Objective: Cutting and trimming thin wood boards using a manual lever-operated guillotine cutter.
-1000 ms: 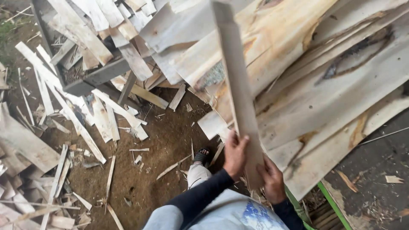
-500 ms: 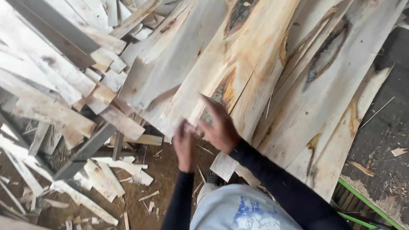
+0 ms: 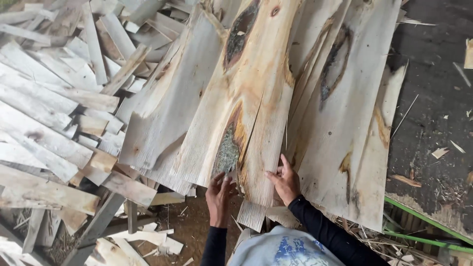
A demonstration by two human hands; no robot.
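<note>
Dirt yard: two hands, left hand and right hand, one veneer sheet.

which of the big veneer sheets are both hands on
The middle sheet, with the long split and dark knot patches. Left hand and right hand grip its near edge; the neighbouring sheets go untouched.

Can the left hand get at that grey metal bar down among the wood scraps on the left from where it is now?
Probably yes: the left hand rests at the veneer sheet's lower edge, and the grey metal bar lies lower left with nothing between them.
</note>
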